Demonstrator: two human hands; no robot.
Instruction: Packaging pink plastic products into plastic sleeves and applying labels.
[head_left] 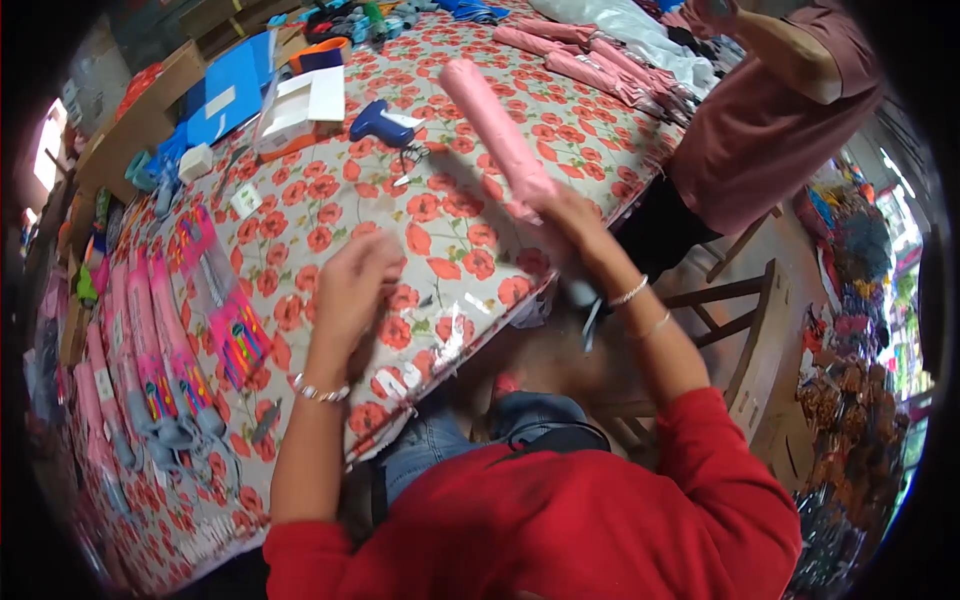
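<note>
My right hand (572, 222) grips the lower end of a folded pink umbrella (495, 130), which points up and away over the table. A dark handle and strap (588, 305) hang below that hand. My left hand (352, 283) hovers over the table with fingers loosely curled around a clear plastic sleeve (445, 335) that lies crumpled on the flowered tablecloth (400, 200). The two hands are apart, the left one lower and nearer to me.
Packed pink umbrellas in clear sleeves (160, 340) lie in a row at the left. A blue glue gun (380, 122), white box (300, 105) and blue folder (225, 95) sit farther back. More pink umbrellas (590, 60) lie beside another person (770, 120). A wooden chair (745, 330) stands at the right.
</note>
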